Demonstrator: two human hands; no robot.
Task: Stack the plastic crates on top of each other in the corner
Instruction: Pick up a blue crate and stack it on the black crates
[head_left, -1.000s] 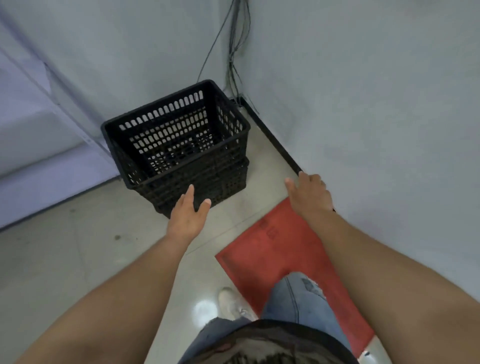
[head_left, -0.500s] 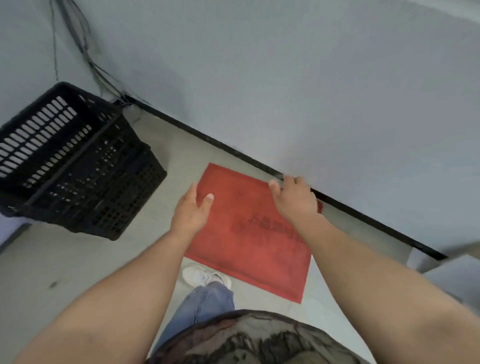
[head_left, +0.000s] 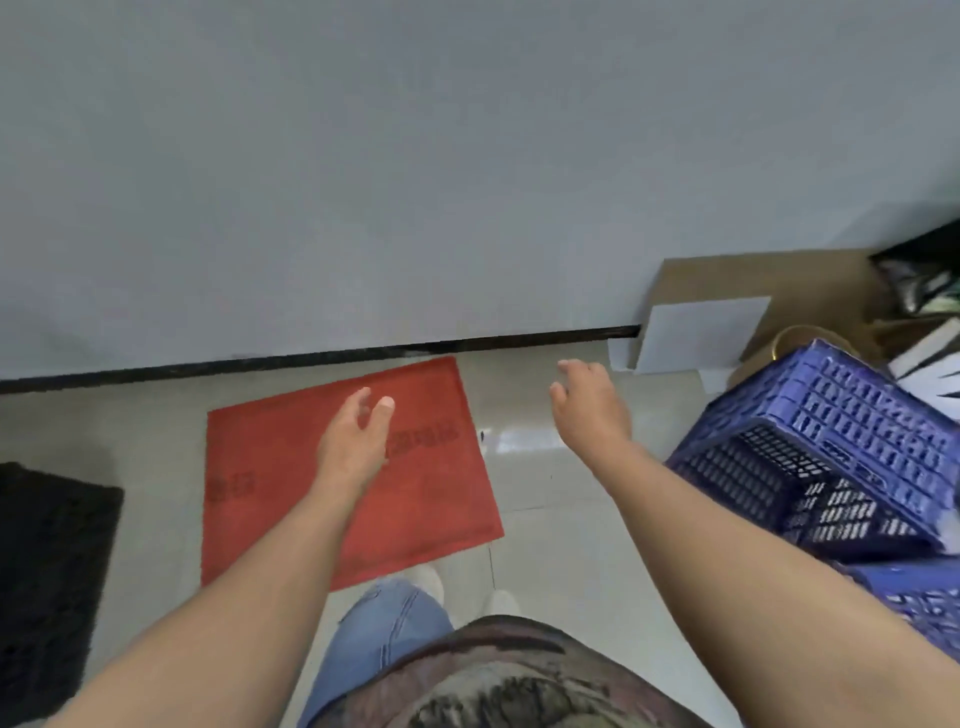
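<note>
Over at the right edge of the floor (head_left: 550, 530) a blue plastic crate (head_left: 852, 415) lies tipped on its side, its open mouth turned down and toward the person, its long axis running from the near left up toward the far right. Its walls are a stiff lattice of small rectangular slots. Tucked in its mouth is a black crate (head_left: 810, 488) of the same slotted plastic, only partly showing. Below them, against the frame's right edge, more blue lattice (head_left: 919, 597) shows; whether it is a separate crate cannot be told.

Both arms are bare and stretched forward. The left hand (head_left: 358, 441) hovers above a red mat (head_left: 426, 483), fingers loosely spread and holding nothing. The right hand (head_left: 587, 410) hangs over bare tile just left of the blue crate, palm down, fingers relaxed and apart, also empty and not touching the crate.

The red mat is a flat, fuzzy rectangle with faint dark print, lying slightly skewed near the grey wall (head_left: 415, 182), which meets the floor at a black skirting strip (head_left: 311, 358). A dark, shaggy mat (head_left: 47, 582) sits at the left edge. Behind the crates, cardboard (head_left: 753, 275) leans against the wall with a white panel (head_left: 696, 332) in front of it, and a clutter of dark and white items (head_left: 930, 317) crowds the far right corner.

Pale glossy tiles catch a reflection between the mat and the crates. Blue jeans (head_left: 384, 634) and light shoes (head_left: 431, 577) show below.
</note>
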